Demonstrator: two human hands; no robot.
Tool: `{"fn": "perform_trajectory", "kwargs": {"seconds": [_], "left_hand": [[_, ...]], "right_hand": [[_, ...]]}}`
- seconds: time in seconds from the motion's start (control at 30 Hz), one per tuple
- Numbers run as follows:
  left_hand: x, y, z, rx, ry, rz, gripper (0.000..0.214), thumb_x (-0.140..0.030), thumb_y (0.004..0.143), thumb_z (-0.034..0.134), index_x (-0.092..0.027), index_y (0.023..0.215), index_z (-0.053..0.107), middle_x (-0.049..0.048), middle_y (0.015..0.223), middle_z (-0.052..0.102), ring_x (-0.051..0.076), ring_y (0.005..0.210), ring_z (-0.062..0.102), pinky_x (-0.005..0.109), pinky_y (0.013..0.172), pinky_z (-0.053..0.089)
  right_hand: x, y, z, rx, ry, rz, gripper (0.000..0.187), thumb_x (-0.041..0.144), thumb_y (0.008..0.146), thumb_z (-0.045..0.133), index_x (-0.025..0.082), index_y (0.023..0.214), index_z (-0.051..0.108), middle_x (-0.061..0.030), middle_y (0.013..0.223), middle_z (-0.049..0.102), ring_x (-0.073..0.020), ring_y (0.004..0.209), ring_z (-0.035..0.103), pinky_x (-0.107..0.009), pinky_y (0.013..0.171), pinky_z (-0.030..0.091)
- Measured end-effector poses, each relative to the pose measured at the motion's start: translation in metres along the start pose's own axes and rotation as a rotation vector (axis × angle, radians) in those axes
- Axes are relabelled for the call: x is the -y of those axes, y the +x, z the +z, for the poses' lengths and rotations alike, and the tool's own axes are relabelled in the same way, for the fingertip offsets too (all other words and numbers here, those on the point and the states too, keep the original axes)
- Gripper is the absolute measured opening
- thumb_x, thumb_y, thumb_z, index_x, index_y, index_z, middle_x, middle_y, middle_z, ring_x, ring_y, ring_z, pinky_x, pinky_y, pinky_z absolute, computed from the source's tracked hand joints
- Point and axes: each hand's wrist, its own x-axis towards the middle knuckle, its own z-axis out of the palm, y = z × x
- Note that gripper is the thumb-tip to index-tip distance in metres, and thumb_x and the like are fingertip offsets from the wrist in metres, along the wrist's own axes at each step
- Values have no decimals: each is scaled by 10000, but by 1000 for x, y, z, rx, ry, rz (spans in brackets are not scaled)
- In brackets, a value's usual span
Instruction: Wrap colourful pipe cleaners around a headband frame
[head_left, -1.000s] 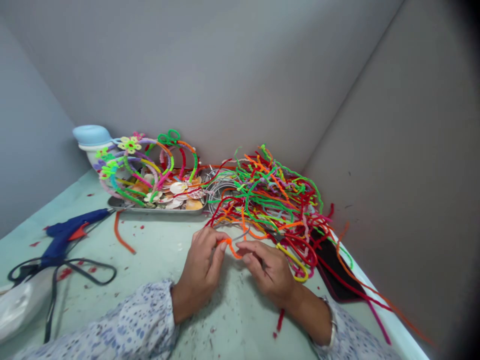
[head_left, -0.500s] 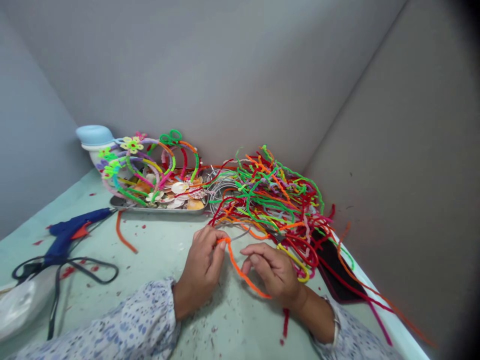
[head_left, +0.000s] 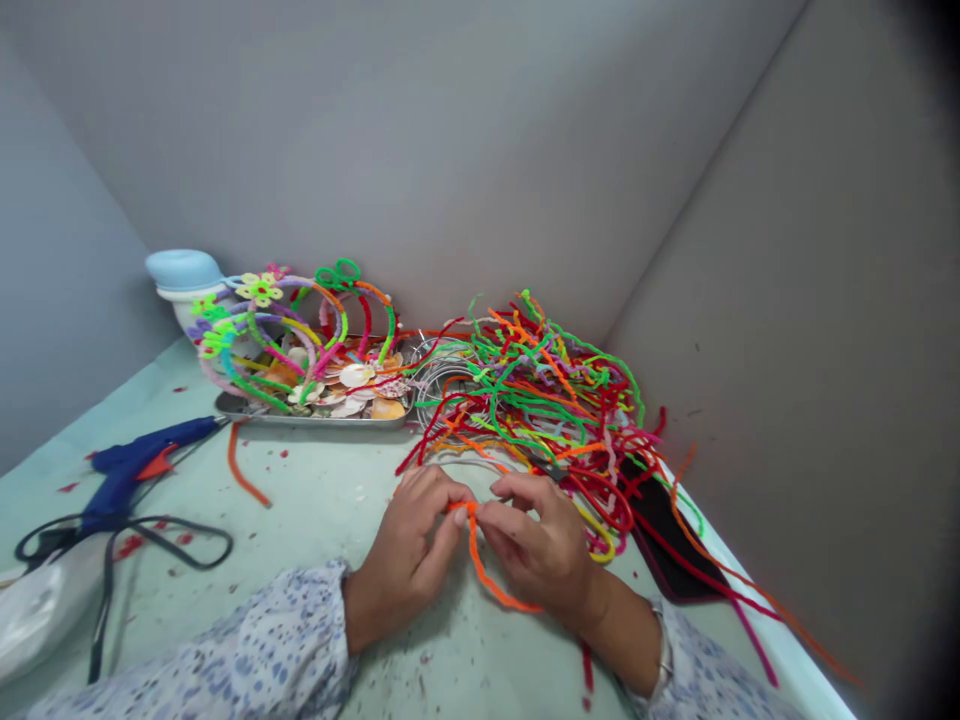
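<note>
My left hand [head_left: 416,540] pinches an orange pipe cleaner [head_left: 487,580] between thumb and fingertips. The pipe cleaner bends there, and its free length hangs in a curve toward the table. My right hand [head_left: 544,545] has its fingertips closed at the same bend, close against the left fingertips. The fingers partly hide the orange piece there. Just beyond the hands arcs a thin grey band [head_left: 480,460]; whether a hand holds it, I cannot tell. Past it lies a tangled heap of pipe cleaners [head_left: 555,390] in red, green, orange and other colours.
A metal tray [head_left: 330,422] of shells carries several pipe-cleaner headbands [head_left: 341,310]. Behind it stands a blue-lidded white bottle [head_left: 184,275]. At left lie a blue glue gun [head_left: 124,475] and its cord. A dark phone-like slab [head_left: 675,550] sits by the right table edge.
My right hand has moved left and closed its fingertips on the orange pipe cleaner beside my left fingers. The hands have come together, and the hanging length curves more.
</note>
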Motion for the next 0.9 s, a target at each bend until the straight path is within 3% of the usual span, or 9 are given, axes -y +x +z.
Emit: {"fn": "perform_trajectory", "kwargs": {"seconds": [0.23,0.9], "left_hand": [[1,0,1,19,-25,-1,173,-209,936,397,-187,917,568,44,859,565,194,838,513,355,785,369],[2,0,2,-14,77,25,169,-202,930,405,-192,916,573,48,847,579,203,834,511,357,792,377]], "right_hand": [[0,0,-2,49,-19,-50,343,108,811,604,292,1100,593,-28,936,621,-134,676,513,-276,630,435],[3,11,-7,25,95,9,133,152,915,510,201,969,622,-58,875,684,-164,776,634,-281,654,487]]}}
